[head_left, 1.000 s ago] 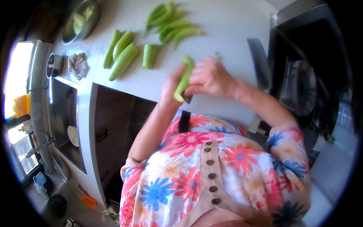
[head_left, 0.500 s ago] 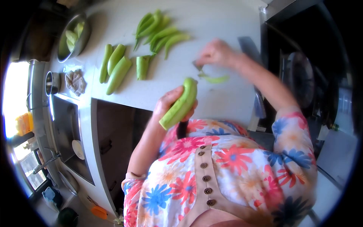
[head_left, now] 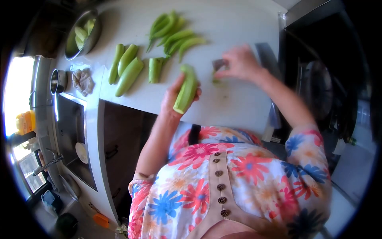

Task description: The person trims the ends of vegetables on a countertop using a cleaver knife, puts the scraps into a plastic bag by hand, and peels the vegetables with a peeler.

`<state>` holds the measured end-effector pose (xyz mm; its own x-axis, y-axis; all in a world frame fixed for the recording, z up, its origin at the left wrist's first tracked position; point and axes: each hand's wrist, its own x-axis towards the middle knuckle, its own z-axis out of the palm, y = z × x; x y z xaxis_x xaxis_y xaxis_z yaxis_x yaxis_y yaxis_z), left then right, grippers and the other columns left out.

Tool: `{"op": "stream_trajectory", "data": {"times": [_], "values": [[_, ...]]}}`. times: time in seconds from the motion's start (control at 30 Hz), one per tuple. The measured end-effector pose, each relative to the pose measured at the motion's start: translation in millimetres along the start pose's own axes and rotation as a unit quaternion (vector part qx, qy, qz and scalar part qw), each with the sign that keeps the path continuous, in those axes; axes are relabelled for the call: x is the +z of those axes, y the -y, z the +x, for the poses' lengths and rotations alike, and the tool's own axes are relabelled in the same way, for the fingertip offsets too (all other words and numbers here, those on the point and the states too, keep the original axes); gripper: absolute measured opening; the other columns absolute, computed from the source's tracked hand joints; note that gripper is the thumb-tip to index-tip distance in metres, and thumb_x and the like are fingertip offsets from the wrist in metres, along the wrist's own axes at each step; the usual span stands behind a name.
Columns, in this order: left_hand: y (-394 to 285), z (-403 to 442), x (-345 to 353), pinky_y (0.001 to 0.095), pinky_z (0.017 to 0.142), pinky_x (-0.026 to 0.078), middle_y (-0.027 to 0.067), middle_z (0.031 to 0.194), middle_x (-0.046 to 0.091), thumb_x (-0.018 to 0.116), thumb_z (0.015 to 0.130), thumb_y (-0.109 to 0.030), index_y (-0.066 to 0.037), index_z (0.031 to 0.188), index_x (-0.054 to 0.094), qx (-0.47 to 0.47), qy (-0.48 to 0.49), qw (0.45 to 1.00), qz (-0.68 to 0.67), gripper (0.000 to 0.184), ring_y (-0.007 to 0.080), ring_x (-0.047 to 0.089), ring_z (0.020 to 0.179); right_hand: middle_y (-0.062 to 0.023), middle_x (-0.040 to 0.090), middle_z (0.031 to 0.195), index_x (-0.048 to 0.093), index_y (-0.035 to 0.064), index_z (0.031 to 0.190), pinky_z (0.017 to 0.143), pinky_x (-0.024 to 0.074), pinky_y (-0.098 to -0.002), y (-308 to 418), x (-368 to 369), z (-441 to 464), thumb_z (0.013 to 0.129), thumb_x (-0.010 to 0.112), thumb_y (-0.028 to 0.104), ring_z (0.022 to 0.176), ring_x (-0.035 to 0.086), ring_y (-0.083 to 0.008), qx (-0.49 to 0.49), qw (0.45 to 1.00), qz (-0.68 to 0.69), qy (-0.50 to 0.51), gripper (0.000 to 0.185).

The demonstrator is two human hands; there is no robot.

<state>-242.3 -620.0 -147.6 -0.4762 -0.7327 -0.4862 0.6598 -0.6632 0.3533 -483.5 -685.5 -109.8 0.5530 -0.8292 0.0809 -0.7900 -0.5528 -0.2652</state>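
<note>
My left hand [head_left: 170, 97] is wrapped round a pale green gourd piece [head_left: 186, 92], held tilted over the counter's front edge with its cut end toward me. My right hand [head_left: 240, 63], blurred by motion, pinches a small dark flat tool [head_left: 219, 64] whose kind I cannot make out. Just under it a green scrap [head_left: 216, 79] shows, partly hidden by the fingers. Left of my hands lie several long gourd pieces [head_left: 129, 77] and a shorter cut piece [head_left: 154, 71]. Several green peppers [head_left: 178, 38] are heaped farther back.
A metal bowl [head_left: 94, 41] of pale green pieces stands at the far left. Near it are a small metal pot [head_left: 58, 81] and a crumpled cloth [head_left: 82, 82]. A wide dark blade [head_left: 266, 55] lies at the right edge of the counter [head_left: 234, 107].
My left hand has moved slightly away from me with the gourd, which is now more upright in view. My right hand has shifted a little right, and the green scrap is now mostly covered.
</note>
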Motion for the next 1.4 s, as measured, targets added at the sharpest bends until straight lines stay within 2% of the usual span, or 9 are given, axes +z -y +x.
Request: {"op": "stream_trajectory", "data": {"times": [0.07, 0.17, 0.43, 0.53, 0.63, 0.73, 0.87, 1.07, 1.4], "values": [[0, 3, 1, 0.0297, 0.055, 0.05, 0.0164, 0.104, 0.057, 0.044, 0.094, -0.035, -0.013, 0.127, 0.043, 0.028, -0.014, 0.999, 0.018, 0.04, 0.0229, 0.059, 0.073, -0.0065, 0.058, 0.07, 0.06, 0.0119, 0.07, 0.069, 0.0388, -0.0401, 2, 1, -2, 0.068, 0.068, 0.052, 0.072, 0.056, -0.0259, 0.0, 1.0, -0.001, -0.008, 0.041], [0, 5, 16, 0.0329, 0.055, 0.05, 0.0161, 0.099, 0.06, 0.049, 0.092, -0.033, 0.001, 0.112, 0.049, 0.094, 0.006, 0.995, 0.011, 0.039, 0.0266, 0.062, 0.069, -0.0049, 0.059, 0.075, 0.061, 0.0131, 0.074, 0.069, 0.0375, -0.0397, 8, 6, -6, 0.075, 0.063, 0.048, 0.078, 0.055, -0.0241, 0.003, 0.999, -0.033, -0.025, 0.035], [12, 19, 20, 0.0321, 0.054, 0.051, 0.0186, 0.086, 0.061, 0.048, 0.094, -0.03, 0.0, 0.108, 0.052, 0.112, -0.041, 0.983, 0.138, 0.033, 0.0252, 0.063, 0.067, -0.0019, 0.058, 0.073, 0.065, 0.0164, 0.076, 0.065, 0.038, -0.0388, 10, 15, -8, 0.084, 0.058, 0.031, 0.076, 0.055, -0.0217, 0.018, 0.991, -0.07, -0.113, 0.018], [13, 13, 26, 0.0325, 0.055, 0.052, 0.0172, 0.091, 0.061, 0.047, 0.094, -0.03, -0.001, 0.109, 0.051, 0.098, -0.034, 0.982, 0.161, 0.033, 0.0258, 0.063, 0.07, -0.0089, 0.06, 0.075, 0.066, 0.01, 0.077, 0.066, 0.0426, -0.0392, 6, 0, -9, 0.079, 0.062, 0.018, 0.072, 0.056, -0.0261, -0.018, 0.988, -0.12, -0.097, 0.009], [11, 13, 32, 0.0337, 0.057, 0.053, 0.0157, 0.096, 0.061, 0.046, 0.094, -0.03, -0.001, 0.108, 0.052, 0.039, -0.032, 0.997, 0.063, 0.033, 0.0265, 0.063, 0.077, -0.0038, 0.055, 0.061, 0.064, 0.0123, 0.071, 0.055, 0.0407, -0.0387, 5, 0, -8, 0.081, 0.063, 0.029, 0.059, 0.054, -0.0235, 0.026, 0.972, 0.118, -0.203, 0.019], [11, 19, 17, 0.0369, 0.058, 0.054, 0.0147, 0.1, 0.06, 0.045, 0.094, -0.029, -0.001, 0.108, 0.053, 0.008, -0.013, 1.0, 0.008, 0.033, 0.0268, 0.062, 0.084, -0.0039, 0.054, 0.059, 0.062, 0.0109, 0.066, 0.053, 0.0397, -0.038, 21, -8, -18, 0.081, 0.064, 0.028, 0.058, 0.054, -0.0228, -0.032, 0.97, 0.164, -0.179, 0.023], [16, 27, 16, 0.0381, 0.067, 0.053, 0.0142, 0.094, 0.062, 0.044, 0.094, -0.03, 0.0, 0.103, 0.054, 0.0, -0.046, 0.996, -0.072, 0.033, 0.0276, 0.062, 0.082, 0.0013, 0.048, 0.054, 0.055, 0.0133, 0.057, 0.06, 0.0331, -0.0327, 59, -8, -28, 0.077, 0.067, 0.04, 0.058, 0.048, -0.0172, -0.108, 0.977, 0.1, -0.155, 0.035], [24, 25, 25, 0.0329, 0.057, 0.047, 0.0084, 0.076, 0.056, 0.043, 0.094, -0.027, -0.003, 0.091, 0.053, 0.051, -0.079, 0.992, -0.089, 0.026, 0.0189, 0.055, 0.064, 0.0032, 0.041, 0.052, 0.049, 0.0157, 0.052, 0.062, 0.0308, -0.0317, 78, -3, -22, 0.071, 0.068, 0.047, 0.056, 0.043, -0.0149, -0.134, 0.973, 0.048, -0.183, 0.042], [38, 16, 24, 0.0319, 0.056, 0.046, 0.0084, 0.08, 0.057, 0.043, 0.094, -0.025, -0.003, 0.096, 0.053, 0.049, -0.067, 0.994, -0.065, 0.025, 0.0176, 0.056, 0.068, 0.0038, 0.047, 0.055, 0.051, 0.0142, 0.055, 0.062, 0.0337, -0.0307, 65, -6, -10, 0.072, 0.067, 0.046, 0.06, 0.047, -0.0148, -0.218, 0.959, 0.133, -0.119, 0.04]]}}
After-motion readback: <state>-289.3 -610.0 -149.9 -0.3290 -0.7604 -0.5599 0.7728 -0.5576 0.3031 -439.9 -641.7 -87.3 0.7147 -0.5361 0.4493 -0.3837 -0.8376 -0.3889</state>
